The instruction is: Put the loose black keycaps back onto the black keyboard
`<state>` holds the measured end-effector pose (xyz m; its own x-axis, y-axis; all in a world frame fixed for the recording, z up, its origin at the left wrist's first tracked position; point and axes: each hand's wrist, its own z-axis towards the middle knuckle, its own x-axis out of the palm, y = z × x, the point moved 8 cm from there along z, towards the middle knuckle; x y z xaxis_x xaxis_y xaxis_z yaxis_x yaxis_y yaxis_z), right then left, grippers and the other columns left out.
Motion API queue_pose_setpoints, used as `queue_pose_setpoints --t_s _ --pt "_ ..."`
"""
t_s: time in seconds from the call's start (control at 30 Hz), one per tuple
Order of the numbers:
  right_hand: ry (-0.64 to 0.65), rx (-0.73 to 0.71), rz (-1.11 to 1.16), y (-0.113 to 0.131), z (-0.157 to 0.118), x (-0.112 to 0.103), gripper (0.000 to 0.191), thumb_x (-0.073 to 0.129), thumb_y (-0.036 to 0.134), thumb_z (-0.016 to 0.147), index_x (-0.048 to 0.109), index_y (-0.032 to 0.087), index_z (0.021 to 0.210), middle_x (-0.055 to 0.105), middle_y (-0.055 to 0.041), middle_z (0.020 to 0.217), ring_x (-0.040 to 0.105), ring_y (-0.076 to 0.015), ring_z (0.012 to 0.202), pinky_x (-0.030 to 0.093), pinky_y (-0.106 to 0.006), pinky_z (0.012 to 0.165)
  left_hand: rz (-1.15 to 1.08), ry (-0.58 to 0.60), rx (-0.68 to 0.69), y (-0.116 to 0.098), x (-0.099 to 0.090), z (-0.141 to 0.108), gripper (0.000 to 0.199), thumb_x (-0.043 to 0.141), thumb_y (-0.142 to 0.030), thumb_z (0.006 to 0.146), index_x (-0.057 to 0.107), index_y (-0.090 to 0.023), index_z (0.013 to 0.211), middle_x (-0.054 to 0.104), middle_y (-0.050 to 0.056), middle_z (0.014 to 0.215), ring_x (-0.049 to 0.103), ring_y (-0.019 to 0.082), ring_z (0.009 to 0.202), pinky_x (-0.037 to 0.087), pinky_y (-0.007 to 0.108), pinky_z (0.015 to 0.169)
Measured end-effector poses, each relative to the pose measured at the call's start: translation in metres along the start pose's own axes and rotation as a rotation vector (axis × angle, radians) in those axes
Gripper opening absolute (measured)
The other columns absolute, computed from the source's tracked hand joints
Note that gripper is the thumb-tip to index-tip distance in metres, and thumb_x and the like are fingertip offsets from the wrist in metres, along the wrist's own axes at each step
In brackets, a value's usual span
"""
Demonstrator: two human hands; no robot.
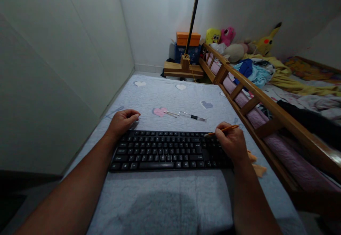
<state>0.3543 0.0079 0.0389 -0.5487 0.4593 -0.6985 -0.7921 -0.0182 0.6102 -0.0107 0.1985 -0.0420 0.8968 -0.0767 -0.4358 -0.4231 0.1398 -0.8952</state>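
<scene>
A black computer keyboard (160,149) lies flat on the quilted cover, its space bar towards me. My right hand (232,142) is over its right end, pinching a thin orange-handled brush (231,127). The brush's pale tip points left and reaches the keys near the top edge; whether it touches them I cannot tell. By the keyboard's top left corner rests my left hand (123,122), fingers curled in with the thumb against them and no object showing. Beyond the keyboard lie some cotton swabs (172,114) and a wire keycap puller (194,117) with a black grip.
An orange cloth (259,170) lies beside my right forearm, partly hidden. A wooden bed rail (250,89) runs along the right, with bedding and plush toys (227,36) behind it. At the back stand a pole on a wooden base (183,68) and an orange box (188,38).
</scene>
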Motion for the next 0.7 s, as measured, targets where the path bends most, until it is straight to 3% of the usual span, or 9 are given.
queue_pose_setpoints --t_s 0.17,0.7 --pt "-0.031 -0.064 -0.143 0.008 -0.001 0.004 0.020 0.049 0.028 0.079 0.050 0.021 0.060 0.045 0.0044 0.048 0.047 -0.0120 0.046 0.034 -0.025 0.052 0.018 0.004 0.011 0.001 -0.001 0.000 0.027 0.067 -0.043 0.065 0.073 -0.019 0.077 0.072 0.003 0.068 0.067 0.021 0.067 0.055 0.034 0.070" --pt "0.121 -0.102 0.051 0.027 -0.008 0.036 0.018 0.050 0.027 0.084 0.055 0.020 0.068 0.051 0.0030 0.056 0.050 -0.0126 0.053 0.036 -0.024 0.054 -0.017 0.012 0.011 0.001 0.000 0.000 0.026 0.068 -0.041 0.065 0.073 -0.019 0.077 0.071 0.004 0.066 0.065 0.019 0.061 0.052 0.031 0.061"
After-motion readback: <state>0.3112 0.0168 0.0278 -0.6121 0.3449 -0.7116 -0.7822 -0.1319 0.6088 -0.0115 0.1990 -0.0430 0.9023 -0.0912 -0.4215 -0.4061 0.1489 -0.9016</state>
